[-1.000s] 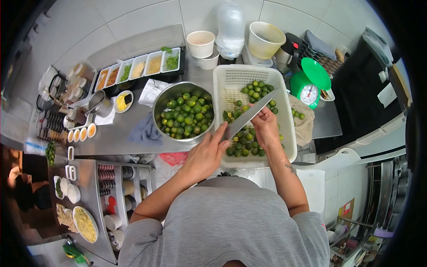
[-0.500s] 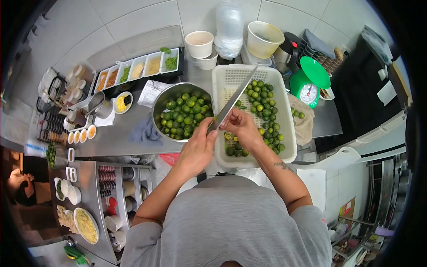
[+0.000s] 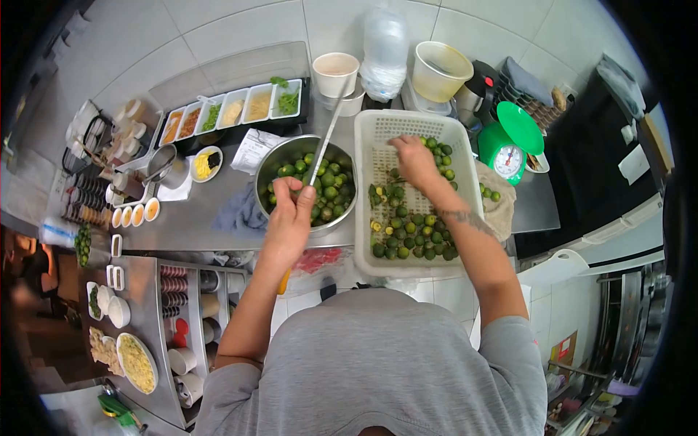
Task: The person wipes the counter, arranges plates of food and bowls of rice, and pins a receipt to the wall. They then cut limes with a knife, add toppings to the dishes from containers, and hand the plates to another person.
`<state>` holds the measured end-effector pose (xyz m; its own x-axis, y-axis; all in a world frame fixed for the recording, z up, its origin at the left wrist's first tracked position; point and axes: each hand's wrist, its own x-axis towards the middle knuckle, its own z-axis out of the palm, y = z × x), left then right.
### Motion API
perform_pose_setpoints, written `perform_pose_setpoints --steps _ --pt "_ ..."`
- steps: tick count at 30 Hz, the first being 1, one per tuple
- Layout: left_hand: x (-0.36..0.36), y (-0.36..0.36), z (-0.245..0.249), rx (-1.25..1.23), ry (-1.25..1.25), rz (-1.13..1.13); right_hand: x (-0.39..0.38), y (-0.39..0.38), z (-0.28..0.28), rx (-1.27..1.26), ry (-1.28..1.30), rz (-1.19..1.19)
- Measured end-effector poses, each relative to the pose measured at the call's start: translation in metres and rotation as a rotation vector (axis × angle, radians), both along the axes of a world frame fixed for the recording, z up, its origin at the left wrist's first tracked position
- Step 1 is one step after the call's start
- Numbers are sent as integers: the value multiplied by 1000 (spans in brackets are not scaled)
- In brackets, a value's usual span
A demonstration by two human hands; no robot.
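Note:
My left hand (image 3: 287, 232) is closed around the handle of a long knife, whose blade (image 3: 324, 142) points up and away. It is held over a steel bowl (image 3: 263, 156) filled with green limes (image 3: 331, 192). My right hand (image 3: 419, 166) reaches into a white perforated plastic basket (image 3: 369, 251), its fingers bent and bunched together. Whether anything is between those fingers cannot be made out. Around and below that hand lie small green limes (image 3: 411, 236). A few yellowish cut pieces (image 3: 376, 227) sit at the basket's left side.
White trays of toppings (image 3: 234, 109) stand at the back left. Tubs (image 3: 442, 69), a wrapped stack of plastic (image 3: 384, 51) and a green scale (image 3: 507, 149) line the wall. A blue cloth (image 3: 240, 212) lies left of the bowl; a beige cloth (image 3: 496, 211) lies right of the basket.
My hands have moved apart: the left went leftward with the knife over the bowl, the right moved further into the basket. Limes in the basket have shifted toward its near side.

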<state>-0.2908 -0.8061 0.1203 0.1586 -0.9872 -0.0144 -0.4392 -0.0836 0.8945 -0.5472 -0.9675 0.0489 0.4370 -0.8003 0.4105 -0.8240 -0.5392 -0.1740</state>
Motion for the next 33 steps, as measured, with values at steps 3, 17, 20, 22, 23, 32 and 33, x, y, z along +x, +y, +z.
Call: perform_pose_setpoints --steps 3,17,20,22,23,32,33 --pt "14 -4 0 41 17 44 -29 -24 -27 -14 236 -11" --pt "-58 -16 18 158 514 -515 -20 79 49 1009 -1465 239" --pt "-78 -21 23 217 467 -567 -25 92 50 932 -1423 206" --pt "-87 -24 20 230 476 -608 -29 95 46 913 -1429 223" --pt "-91 -25 20 253 479 -623 -30 97 46 903 -1426 231" --pt "-93 -22 -3 260 249 -525 -50 110 49 917 -1472 197" --pt "-98 -16 3 194 112 -504 -53 107 46 903 -1499 160"
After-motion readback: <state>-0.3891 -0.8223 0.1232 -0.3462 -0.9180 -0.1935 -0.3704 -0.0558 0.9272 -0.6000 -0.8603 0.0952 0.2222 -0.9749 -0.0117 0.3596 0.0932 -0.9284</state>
